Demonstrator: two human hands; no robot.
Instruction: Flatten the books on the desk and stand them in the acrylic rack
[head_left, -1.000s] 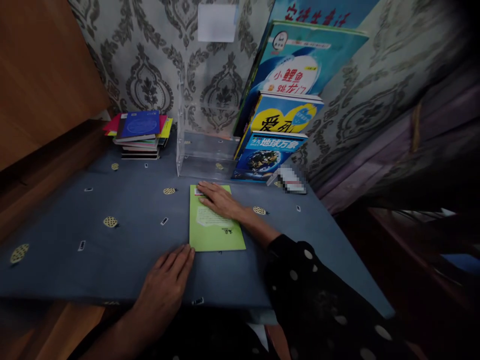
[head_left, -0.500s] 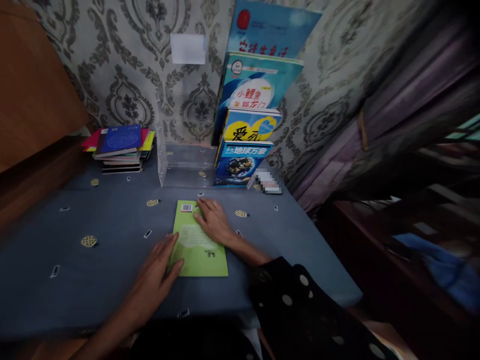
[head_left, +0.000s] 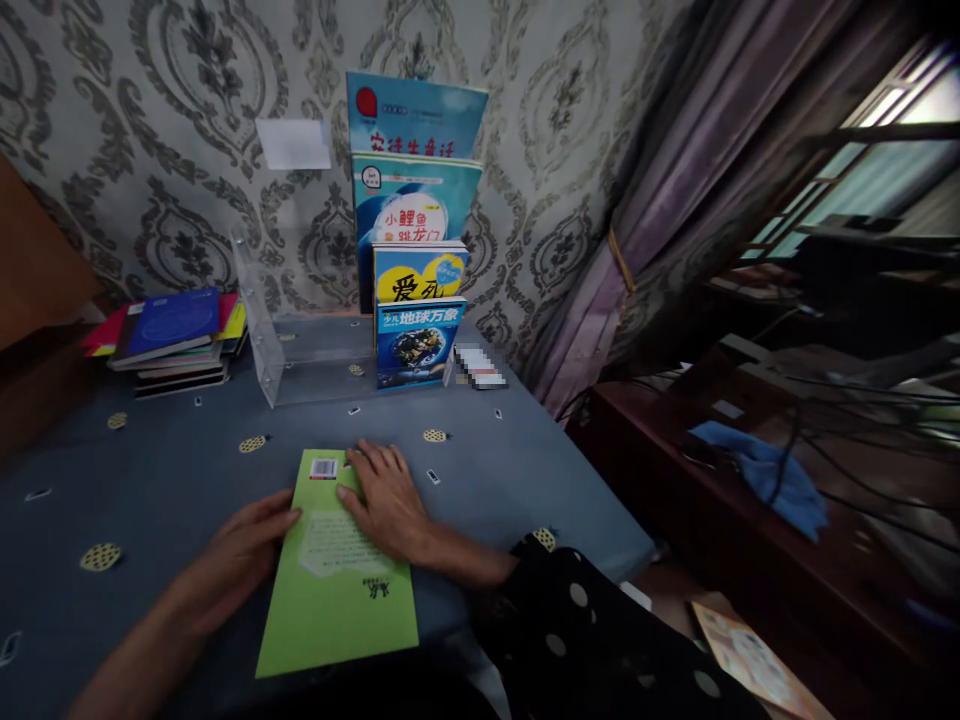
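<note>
A light green book (head_left: 337,625) lies in front of me with its back cover up; a barcode is at its far end. Its near end reaches past the table's front edge and looks raised. My left hand (head_left: 244,545) grips its left edge, thumb on the cover side and the other fingers partly hidden at the edge. My right hand (head_left: 386,505) rests over the far right part, fingers stretched out along the right edge and thumb on the cover.
A clear acrylic rack (head_left: 259,330) stands at the back, with several books (head_left: 416,345) upright in its right side. Left of it is a stack of books (head_left: 176,335). A blurred-out flat item (head_left: 480,367) lies right of the rack. A blue cloth (head_left: 765,480) and cables are at the right.
The green book has come nearer to me, its near end now looking raised. My left hand has closed on its left edge. My view has turned to the right.
</note>
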